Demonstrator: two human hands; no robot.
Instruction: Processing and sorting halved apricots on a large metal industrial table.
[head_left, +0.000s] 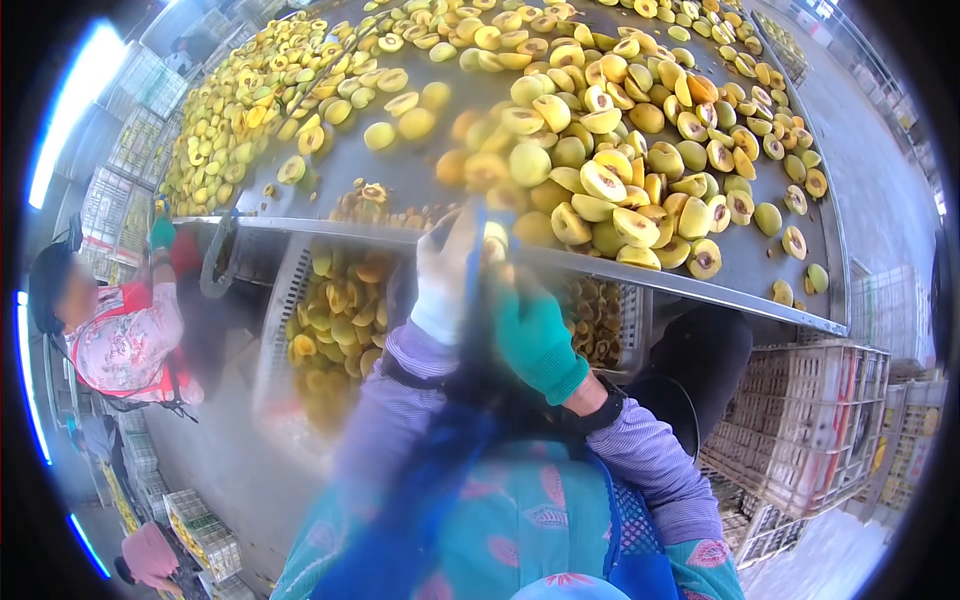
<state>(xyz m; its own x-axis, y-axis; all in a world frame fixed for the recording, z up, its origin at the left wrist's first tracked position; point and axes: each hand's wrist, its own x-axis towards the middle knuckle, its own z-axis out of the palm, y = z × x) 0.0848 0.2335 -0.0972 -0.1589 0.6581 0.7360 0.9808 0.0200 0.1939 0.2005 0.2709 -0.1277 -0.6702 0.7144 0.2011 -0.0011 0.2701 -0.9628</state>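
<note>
My left hand (441, 266), in a white glove, is at the metal table's front edge, its fingers partly hidden and blurred. A narrow blue strip (475, 251) shows along its inner side; I cannot tell what it is. Close beside it, my right hand (534, 334) in a green knitted glove has its fingers curled, with the fingertips on a stone-fruit half (495, 241) between the two hands. A heap of halved yellow-green stone fruit (604, 180), many cut faces showing brown stones or hollows, lies just beyond the hands. Loose fruit stones (405, 217) lie left of them.
The metal table (360, 161) has a raised front rim and carries another fruit heap (232, 127) at left. Below the rim are a crate of fruit halves (337, 315) and a crate of brown pieces (600, 322). Plastic crates (802, 412) stack at right. A co-worker (124, 330) is at left.
</note>
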